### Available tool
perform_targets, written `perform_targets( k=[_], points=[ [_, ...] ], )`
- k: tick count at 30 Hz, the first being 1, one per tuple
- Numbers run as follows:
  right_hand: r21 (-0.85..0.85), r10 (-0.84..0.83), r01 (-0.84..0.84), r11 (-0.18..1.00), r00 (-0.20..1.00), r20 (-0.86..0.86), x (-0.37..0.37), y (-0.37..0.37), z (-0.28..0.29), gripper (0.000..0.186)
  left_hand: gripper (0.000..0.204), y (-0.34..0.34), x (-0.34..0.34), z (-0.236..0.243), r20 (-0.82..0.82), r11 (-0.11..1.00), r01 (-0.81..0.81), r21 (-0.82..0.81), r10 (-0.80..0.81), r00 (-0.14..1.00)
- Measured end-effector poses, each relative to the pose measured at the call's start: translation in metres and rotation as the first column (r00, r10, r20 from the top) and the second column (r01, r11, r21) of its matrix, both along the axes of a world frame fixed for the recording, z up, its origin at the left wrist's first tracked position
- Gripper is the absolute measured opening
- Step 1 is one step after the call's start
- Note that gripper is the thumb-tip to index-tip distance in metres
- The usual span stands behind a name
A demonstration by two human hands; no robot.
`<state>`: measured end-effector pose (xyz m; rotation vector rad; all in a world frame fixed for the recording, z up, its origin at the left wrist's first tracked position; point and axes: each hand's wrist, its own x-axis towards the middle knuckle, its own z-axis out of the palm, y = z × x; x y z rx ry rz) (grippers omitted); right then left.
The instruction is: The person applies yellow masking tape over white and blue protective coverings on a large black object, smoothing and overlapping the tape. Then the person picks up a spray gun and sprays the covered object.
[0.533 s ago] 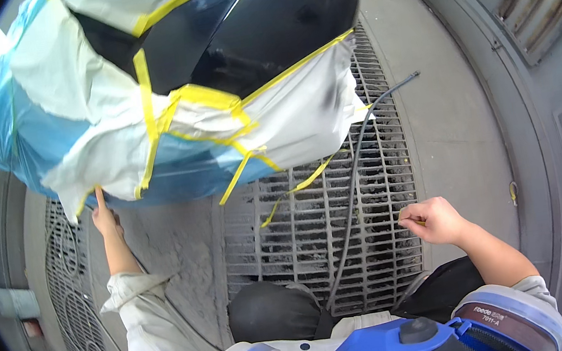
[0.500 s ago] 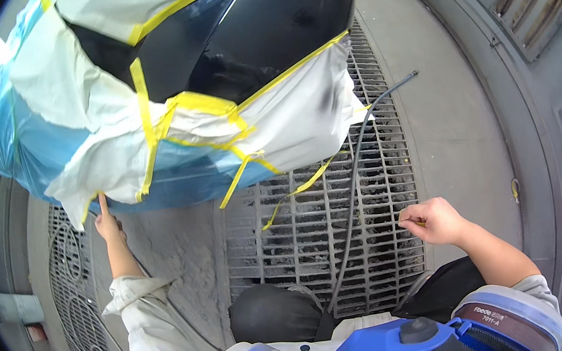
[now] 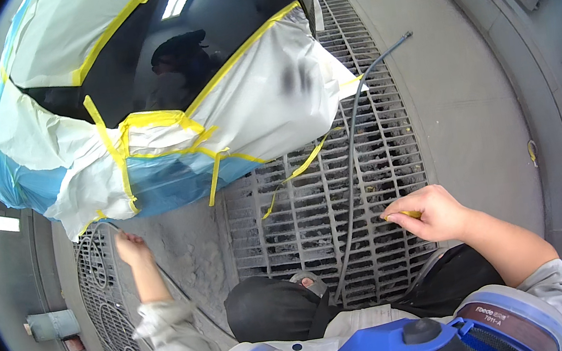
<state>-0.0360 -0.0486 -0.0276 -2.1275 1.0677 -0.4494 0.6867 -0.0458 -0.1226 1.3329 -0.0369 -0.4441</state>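
A glossy black vehicle panel (image 3: 158, 49) stands in front of me, surrounded by white masking paper (image 3: 276, 84), blue plastic film (image 3: 175, 179) and yellow masking tape (image 3: 241, 49). My left hand (image 3: 133, 247) is just below the lower left corner of the paper, apart from it, with its fingers curled. A dark hose passes by or behind that hand; whether the fingers hold anything is hidden. At the right, over the floor grating, my right hand (image 3: 435, 212) is closed on a small piece of yellow tape (image 3: 410, 214).
A grey hose (image 3: 351, 180) lies across the floor grating (image 3: 309, 225). Loose tape strips (image 3: 307, 160) hang from the film's lower edge. A coiled hose (image 3: 96, 256) and a grey-blue container (image 3: 53, 325) are at the left. My knee (image 3: 270, 308) is low in front; a wall (image 3: 533, 92) runs along the right.
My left hand has come away from the paper's lower corner and drawn down and nearer, its finger no longer extended. My right hand stays closed. The view has shifted, and the panel sits farther left.
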Motion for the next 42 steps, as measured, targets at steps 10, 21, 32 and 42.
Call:
perform_targets(
  k=[10, 21, 32, 42],
  points=[
    [0.129, 0.232, -0.239, 0.962, 0.970, 0.067, 0.038, 0.003, 0.003, 0.087, 0.028, 0.047, -0.344, 0.117, 0.387, 0.165, 0.732, 0.661, -0.911, -0.144],
    [-0.096, 0.275, -0.258, 0.961, 0.872, 0.406, 0.052, 0.008, 0.009, 0.066, 0.008, 0.049, -0.416, 0.122, 0.225, 0.126, 0.929, 0.347, -0.973, 0.048],
    [0.386, -0.163, 0.030, 0.922, 0.934, 0.317, 0.060, -0.032, -0.003, 0.014, 0.007, 0.052, -0.399, 0.126, 0.654, 0.468, 0.841, 0.273, -0.731, 0.194],
    [0.528, -0.636, 0.452, 0.719, 0.735, 0.237, -0.012, -0.043, -0.023, 0.021, 0.014, 0.056, -0.099, 0.098, 0.593, 0.975, 0.128, -0.180, 0.004, 0.805]
  ],
)
